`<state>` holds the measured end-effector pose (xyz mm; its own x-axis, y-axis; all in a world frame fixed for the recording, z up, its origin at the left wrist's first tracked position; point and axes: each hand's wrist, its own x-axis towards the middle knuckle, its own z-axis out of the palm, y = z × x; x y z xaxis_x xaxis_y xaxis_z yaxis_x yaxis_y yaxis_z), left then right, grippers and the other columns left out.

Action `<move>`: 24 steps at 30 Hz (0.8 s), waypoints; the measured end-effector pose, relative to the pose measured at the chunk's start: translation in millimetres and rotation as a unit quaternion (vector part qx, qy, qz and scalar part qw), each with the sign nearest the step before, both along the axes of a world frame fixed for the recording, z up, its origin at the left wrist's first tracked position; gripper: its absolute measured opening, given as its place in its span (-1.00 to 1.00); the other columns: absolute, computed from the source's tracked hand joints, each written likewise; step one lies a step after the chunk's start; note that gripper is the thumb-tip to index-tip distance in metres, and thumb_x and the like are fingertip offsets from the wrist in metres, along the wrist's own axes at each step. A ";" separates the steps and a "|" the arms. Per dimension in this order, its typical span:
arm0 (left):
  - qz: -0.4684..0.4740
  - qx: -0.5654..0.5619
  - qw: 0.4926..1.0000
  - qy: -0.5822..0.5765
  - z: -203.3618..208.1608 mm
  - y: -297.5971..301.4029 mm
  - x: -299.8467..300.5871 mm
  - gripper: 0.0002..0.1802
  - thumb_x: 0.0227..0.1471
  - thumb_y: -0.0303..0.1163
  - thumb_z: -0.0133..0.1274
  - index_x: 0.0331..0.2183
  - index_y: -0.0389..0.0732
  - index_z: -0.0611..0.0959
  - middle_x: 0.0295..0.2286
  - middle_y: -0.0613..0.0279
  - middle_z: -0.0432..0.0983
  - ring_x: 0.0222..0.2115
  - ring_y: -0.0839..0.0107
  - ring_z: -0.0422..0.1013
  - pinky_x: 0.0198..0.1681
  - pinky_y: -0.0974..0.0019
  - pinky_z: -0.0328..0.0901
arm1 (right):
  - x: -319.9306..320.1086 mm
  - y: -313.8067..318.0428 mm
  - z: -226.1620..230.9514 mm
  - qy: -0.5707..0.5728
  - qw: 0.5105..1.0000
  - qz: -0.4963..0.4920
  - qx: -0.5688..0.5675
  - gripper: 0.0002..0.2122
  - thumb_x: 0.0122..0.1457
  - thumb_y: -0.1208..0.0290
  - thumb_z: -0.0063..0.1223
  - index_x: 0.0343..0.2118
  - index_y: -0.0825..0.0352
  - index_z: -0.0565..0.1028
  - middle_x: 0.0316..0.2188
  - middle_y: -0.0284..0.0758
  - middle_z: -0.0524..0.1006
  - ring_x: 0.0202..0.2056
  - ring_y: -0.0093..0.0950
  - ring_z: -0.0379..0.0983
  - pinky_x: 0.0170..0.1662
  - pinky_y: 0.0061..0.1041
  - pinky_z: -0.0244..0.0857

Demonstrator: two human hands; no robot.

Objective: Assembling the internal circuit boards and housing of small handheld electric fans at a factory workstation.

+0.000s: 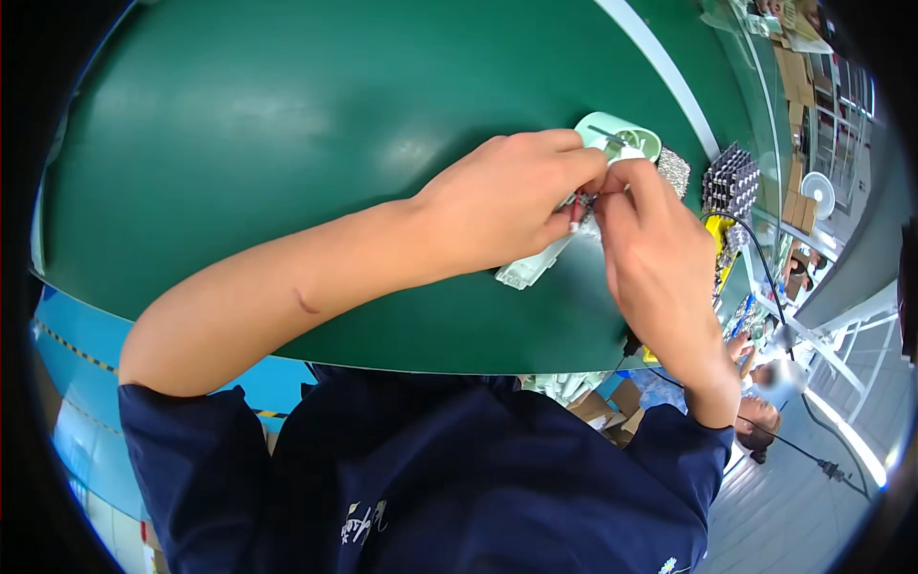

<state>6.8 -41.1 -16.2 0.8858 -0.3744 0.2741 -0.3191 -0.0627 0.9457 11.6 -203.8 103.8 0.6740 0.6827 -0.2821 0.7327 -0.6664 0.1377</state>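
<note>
Over the right part of the green table, my left hand (512, 196) and my right hand (660, 253) meet with fingertips almost touching. Between the left thumb and fingers show short red and white wires (576, 212), pinched there. The right hand's fingers are closed at the same spot, and what they hold is hidden. Under both hands lies a pale green plastic housing (524, 272), mostly covered by them. Just beyond the fingertips is a rounded, hollow mint-green shell (591, 124), its open end showing some parts inside.
The green table (287, 105) curves around me. Right of the hands sit a batch of small silvery parts (675, 170), a stack of dark parts with light dots (732, 182) and a yellow item (717, 230). A black cable (765, 258) runs down the right side. Another person (760, 421) is at lower right.
</note>
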 end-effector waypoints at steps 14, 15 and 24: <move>-0.002 0.006 1.000 0.025 7.0 1.3 0.3 -0.57 -0.02 -0.59 0.21 -0.12 -0.19 0.41 -0.52 0.23 0.40 -0.49 0.22 0.42 -0.44 0.16 0.33 | -5.2 -4.8 -4.5 -0.032 0.998 -0.044 0.044 -0.87 0.02 0.61 0.27 -0.36 0.34 0.56 -0.25 -0.38 0.45 -0.44 -0.38 0.51 -0.41 -0.39 0.38; -0.015 0.002 0.998 0.067 7.4 2.9 -0.4 -0.57 -0.03 -0.63 0.20 -0.13 -0.20 0.41 -0.49 0.22 0.42 -0.47 0.24 0.44 -0.40 0.18 0.39 | -7.2 -5.8 -4.2 -0.035 0.998 -0.042 0.035 -0.85 0.02 0.62 0.26 -0.32 0.33 0.57 -0.24 -0.37 0.46 -0.45 -0.39 0.50 -0.42 -0.40 0.37; -0.032 -0.028 0.997 0.059 4.3 2.0 0.6 -0.58 -0.02 -0.65 0.19 -0.14 -0.19 0.42 -0.47 0.19 0.43 -0.45 0.27 0.44 -0.29 0.23 0.48 | 0.8 -22.0 -20.5 0.087 0.954 -0.033 0.284 -0.77 0.01 0.71 0.27 -0.24 0.33 0.63 -0.20 -0.27 0.61 -0.35 -0.39 0.59 -0.33 -0.48 0.46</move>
<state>7.4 -39.1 -11.8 0.8881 -0.4178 0.1918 -0.2078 0.0072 0.9781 12.4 -225.8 83.4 0.6977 0.7164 0.0092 0.6649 -0.6426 -0.3807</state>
